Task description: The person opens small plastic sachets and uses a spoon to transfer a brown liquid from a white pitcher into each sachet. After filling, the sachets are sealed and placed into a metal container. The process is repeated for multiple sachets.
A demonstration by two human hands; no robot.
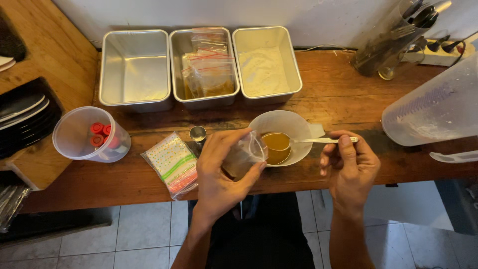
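While the left hand pinches a small clear plastic bag open at the counter's front edge, fingers curled around it, the right hand grips a metal spoon by its handle, closed tight. The spoon's bowl carries brown liquid, sitting right at the bag's mouth and over a white plastic jug. Behind stand three metal trays: one bare, one stacked with filled bags, one with white powder. Left of the hands lie a striped packet stack and a clear tub with red caps.
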